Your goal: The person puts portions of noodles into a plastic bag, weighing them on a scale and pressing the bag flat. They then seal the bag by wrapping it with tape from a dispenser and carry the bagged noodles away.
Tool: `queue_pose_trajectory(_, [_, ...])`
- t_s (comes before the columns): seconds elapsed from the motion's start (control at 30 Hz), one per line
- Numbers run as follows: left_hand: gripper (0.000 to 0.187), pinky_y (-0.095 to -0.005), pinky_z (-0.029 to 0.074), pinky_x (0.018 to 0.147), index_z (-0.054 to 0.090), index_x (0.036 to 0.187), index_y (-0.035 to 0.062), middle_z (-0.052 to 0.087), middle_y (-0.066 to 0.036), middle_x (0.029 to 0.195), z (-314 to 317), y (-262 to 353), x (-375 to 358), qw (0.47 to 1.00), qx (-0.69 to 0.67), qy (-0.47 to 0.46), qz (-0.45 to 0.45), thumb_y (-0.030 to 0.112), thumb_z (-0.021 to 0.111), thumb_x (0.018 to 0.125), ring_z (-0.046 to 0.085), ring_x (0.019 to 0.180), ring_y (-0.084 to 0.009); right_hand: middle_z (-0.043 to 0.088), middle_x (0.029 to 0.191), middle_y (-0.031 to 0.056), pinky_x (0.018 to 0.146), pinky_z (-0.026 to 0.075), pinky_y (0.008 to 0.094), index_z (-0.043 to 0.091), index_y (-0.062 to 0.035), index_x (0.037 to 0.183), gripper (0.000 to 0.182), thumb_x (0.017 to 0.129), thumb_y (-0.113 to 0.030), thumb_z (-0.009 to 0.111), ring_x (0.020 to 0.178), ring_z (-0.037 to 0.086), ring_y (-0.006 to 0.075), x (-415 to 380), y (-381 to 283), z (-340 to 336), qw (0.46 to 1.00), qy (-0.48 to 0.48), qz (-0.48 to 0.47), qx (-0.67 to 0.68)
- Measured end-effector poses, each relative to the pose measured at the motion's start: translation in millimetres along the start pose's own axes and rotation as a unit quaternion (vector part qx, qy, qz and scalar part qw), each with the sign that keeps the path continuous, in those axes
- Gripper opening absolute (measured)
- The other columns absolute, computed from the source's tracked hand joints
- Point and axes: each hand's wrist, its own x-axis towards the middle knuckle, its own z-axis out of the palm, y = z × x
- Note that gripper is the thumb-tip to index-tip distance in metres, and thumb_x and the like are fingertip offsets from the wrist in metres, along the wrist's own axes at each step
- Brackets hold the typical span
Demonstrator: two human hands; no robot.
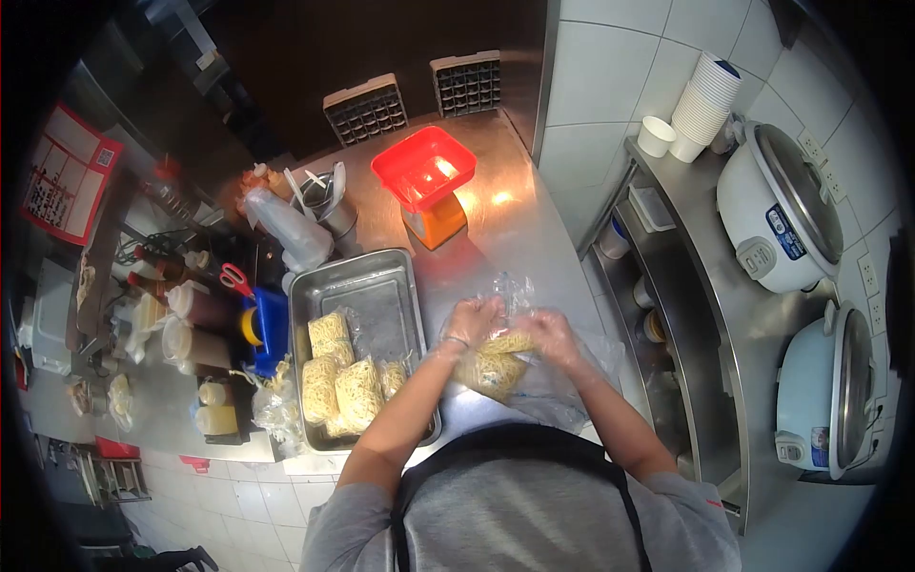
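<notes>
A clear plastic bag of pale yellow noodles (489, 374) rests on the steel table in front of me. My left hand (473, 320) is closed on the gathered top of the bag, on its left side. On the other side, my right hand (550, 336) grips the same plastic with bent fingers. Loose clear film spreads out beneath and to the right of the bag. Left of it, a deep steel tray (383, 278) holds several more bagged noodle portions (358, 393). My left forearm covers part of the tray's right edge.
Behind the bag stands an orange kitchen scale (436, 221) with a red pan (423, 168). Sauce containers (195, 343), red scissors (233, 277) and a blue bin (270, 329) crowd the left. Rice cookers (783, 210) and stacked paper cups (705, 105) occupy the right-hand shelf.
</notes>
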Motion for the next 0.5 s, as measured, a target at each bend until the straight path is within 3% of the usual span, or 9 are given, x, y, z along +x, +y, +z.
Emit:
queue_pose_trajectory(0.07, [0.03,-0.0368,0.054,0.077,0.065,0.105,-0.0021,0.068,-0.019,0.094,2,78,-36,0.979,0.184,0.08,-0.02,0.024,0.06,0.092,0.068,0.08,-0.0245,0.064,0.076,0.004,0.067,0.048,0.032,0.068,-0.0006,0.085,0.028,0.087,-0.029,0.071,0.073,0.06,0.0168,12,16,3,0.978,0.095,0.144,0.117])
queue_pose_trajectory(0.1, [0.029,-0.038,0.054,0.08,0.064,0.108,-0.0012,0.068,-0.02,0.099,2,107,-49,0.954,0.275,0.119,-0.027,0.022,0.058,0.092,0.068,0.086,-0.0276,0.062,0.072,0.0033,0.064,0.047,0.0324,0.068,-0.0008,0.082,0.027,0.087,-0.028,0.069,0.068,0.058,0.0162,17,29,3,0.981,0.09,0.142,0.097])
queue_pose_trajectory(0.13, [0.03,-0.0407,0.05,0.086,0.061,0.113,-0.0013,0.065,-0.022,0.105,3,105,-47,0.931,0.316,0.145,0.116,0.016,0.058,0.089,0.063,0.095,-0.032,0.061,0.068,0.0026,0.06,0.046,0.0327,0.067,-0.001,0.078,0.027,0.088,-0.026,0.068,0.064,0.056,0.0156,22,41,2,0.983,0.085,0.141,0.077])
queue_pose_trajectory(0.2, [0.039,-0.046,0.042,0.099,0.054,0.123,-0.0015,0.058,-0.025,0.118,3,83,-49,0.823,0.374,0.182,0.387,0.004,0.056,0.084,0.054,0.114,-0.0409,0.059,0.063,0.0028,0.057,0.045,0.0331,0.066,-0.0007,0.073,0.027,0.087,-0.024,0.066,0.058,0.054,0.0146,26,52,-1,0.986,0.09,0.142,0.016])
queue_pose_trajectory(0.3, [0.045,-0.0444,0.039,0.103,0.052,0.124,-0.0011,0.051,-0.025,0.129,21,52,-57,0.726,0.487,-0.124,0.469,0.008,0.059,0.081,0.047,0.125,-0.0339,0.058,0.061,0.0054,0.056,0.044,0.0336,0.064,0.0006,0.068,0.029,0.084,-0.022,0.064,0.057,0.053,0.0137,34,46,-1,0.978,0.113,0.155,-0.085])
queue_pose_trajectory(0.37, [0.046,-0.044,0.04,0.102,0.051,0.124,0.0004,0.054,-0.023,0.126,18,40,-52,0.749,0.497,-0.118,0.423,0.01,0.061,0.08,0.05,0.122,-0.0329,0.057,0.059,0.0069,0.056,0.044,0.0342,0.062,0.0014,0.065,0.031,0.083,-0.024,0.063,0.056,0.052,0.0134,42,49,-3,0.969,0.127,0.176,-0.114])
queue_pose_trajectory(0.47, [0.048,-0.0429,0.042,0.101,0.055,0.122,0.0029,0.059,-0.021,0.119,16,28,-30,0.759,0.546,-0.133,0.329,0.014,0.066,0.076,0.054,0.118,-0.032,0.056,0.055,0.0083,0.056,0.044,0.0356,0.062,0.0022,0.064,0.037,0.082,-0.029,0.064,0.055,0.053,0.0154,49,88,-4,0.961,0.165,0.098,-0.198])
queue_pose_trajectory(0.5, [0.048,-0.0424,0.043,0.1,0.057,0.12,0.0037,0.061,-0.02,0.117,17,30,-21,0.758,0.565,-0.138,0.295,0.015,0.067,0.075,0.056,0.116,-0.0318,0.059,0.06,0.011,0.06,0.046,0.0381,0.064,0.0014,0.069,0.036,0.083,-0.032,0.064,0.06,0.057,0.0206,49,88,-6,0.965,0.154,0.117,-0.179])
